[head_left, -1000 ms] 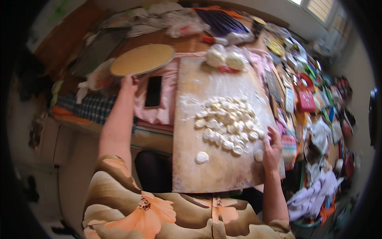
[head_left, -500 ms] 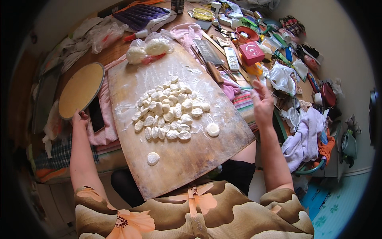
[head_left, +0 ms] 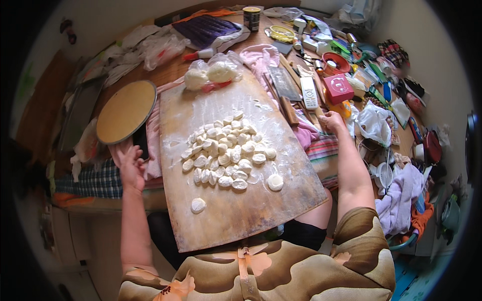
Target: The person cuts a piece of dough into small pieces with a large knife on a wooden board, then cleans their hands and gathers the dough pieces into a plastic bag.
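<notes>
From my end of the feed, the main change over the last half second is in the hands. The left hand was at the lower edge of the round tan disc; I now see it off that rim, just below it, fingers spread apart, in front of the dark phone, which it partly hides. The disc lies left of the board, as before.

The right hand was raised with its fingers loosely parted; now it is lower, by the near edge of the table, fingers curled in together at the end of a wooden stick. I cannot tell whether they are clamped on it. The cleaver and white remote lie just beyond.

The dough pieces keep their heap in the middle of the floured board. One flattened round stays apart near the front left, and another round sits right of the heap. The bagged dough remains at the far end. My whole view has swung slightly left, so everything sits further right in it.
</notes>
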